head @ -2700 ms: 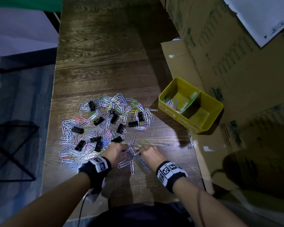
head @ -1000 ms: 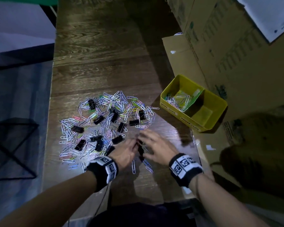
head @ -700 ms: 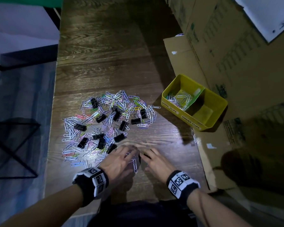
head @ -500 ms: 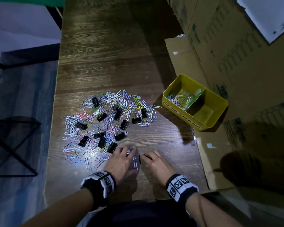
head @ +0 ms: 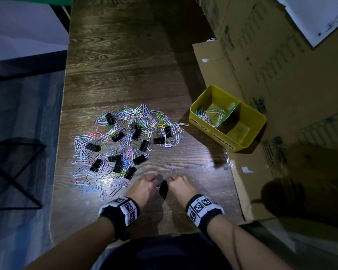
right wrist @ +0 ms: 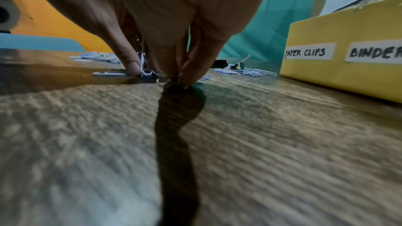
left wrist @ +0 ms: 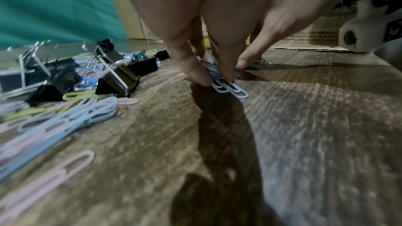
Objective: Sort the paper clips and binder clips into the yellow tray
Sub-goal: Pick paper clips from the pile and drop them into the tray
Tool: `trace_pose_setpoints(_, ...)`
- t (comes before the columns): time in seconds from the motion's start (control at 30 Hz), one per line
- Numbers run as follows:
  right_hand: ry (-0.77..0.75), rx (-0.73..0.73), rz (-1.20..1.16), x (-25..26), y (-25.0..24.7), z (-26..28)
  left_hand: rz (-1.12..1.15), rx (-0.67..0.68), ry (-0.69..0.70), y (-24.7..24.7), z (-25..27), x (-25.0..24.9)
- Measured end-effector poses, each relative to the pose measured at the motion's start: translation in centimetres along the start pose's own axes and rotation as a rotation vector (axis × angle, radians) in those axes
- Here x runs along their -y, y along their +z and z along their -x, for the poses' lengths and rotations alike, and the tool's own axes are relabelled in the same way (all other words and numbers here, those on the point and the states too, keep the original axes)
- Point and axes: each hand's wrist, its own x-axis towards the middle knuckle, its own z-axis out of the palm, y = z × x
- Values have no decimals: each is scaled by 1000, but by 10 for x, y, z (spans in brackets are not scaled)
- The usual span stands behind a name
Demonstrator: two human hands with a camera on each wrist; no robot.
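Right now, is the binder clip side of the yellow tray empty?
Empty: the yellow plastic tray's binder-clip compartment shows only its bare bottom.

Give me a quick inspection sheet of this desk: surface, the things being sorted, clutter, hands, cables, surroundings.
Surface: dark wooden table, lit near the pile.
Job's things: mixed pile of paper clips and black binder clips on the table; yellow tray at right, paper clips in its left compartment, right compartment looks empty.
Clutter: one stray paper clip just beyond the hands.
Hands: left hand and right hand side by side, each pinching paper clips at the table.
Cables: thin cord along the right forearm.
Surroundings: cardboard boxes at right; black wire frame at left.
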Motion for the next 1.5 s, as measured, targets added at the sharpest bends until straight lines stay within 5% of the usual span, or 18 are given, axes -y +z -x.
trace_pose_setpoints(0.23,62,44,-14,7,0,-9,130,73,-161,-3,-4,-2)
trace_pose_setpoints(0.4,224,37,-260,-1,-6,-12,227,31,-291,0,-11,3)
trace_pose_setpoints(0.6,561,-180,-829,-13,-4,-12,424,11,-367,-13,-17,16)
trace_pose_setpoints(0.77,613,-302,-1172,-25,-12,-6,895,41,-606,-25,-20,19)
trace_pose_setpoints(1.03,592,-683,-1508,-47,-83,15,1160,-1,-445,-96,-92,-1)
trace_pose_setpoints(1.23,512,-970,-1391,-81,-148,12,1104,-154,-361,-132,-191,-50)
trace_pose_setpoints(1.33,513,-1057,-1192,-104,-168,2,830,-173,-331,-128,-222,-64)
trace_pose_setpoints(1.43,523,-992,-955,-125,-176,-13,562,20,-230,-124,-233,-69)
trace_pose_setpoints(1.5,530,-885,-860,-136,-176,-24,605,19,-207,-127,-230,-66)
